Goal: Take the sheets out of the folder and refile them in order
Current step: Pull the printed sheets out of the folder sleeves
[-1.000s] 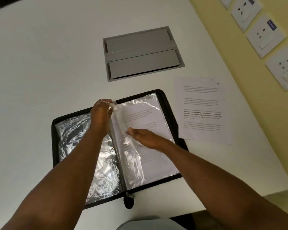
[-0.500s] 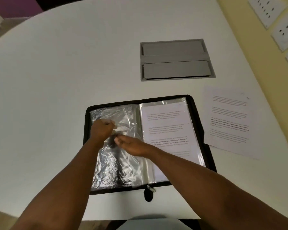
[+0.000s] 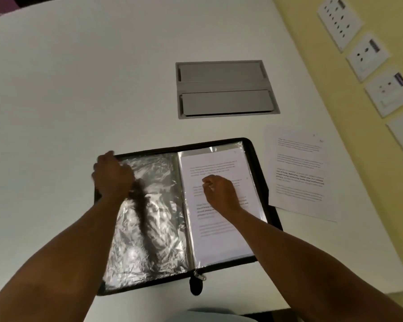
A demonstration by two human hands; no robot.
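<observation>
L hand has shifted to folder far-left corner, grip curled on sleeve. R hand now on printed sheet; grip loosely curled, pinch unclear.

- honestly nothing's readable here
- loose sheet and the sheet in the folder both carry printed paragraphs, way too blurry to make out

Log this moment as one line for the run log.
folder: open on table | left hand: on empty sleeves | right hand: fingers curled on filed sheet | loose sheet: right of folder
</observation>
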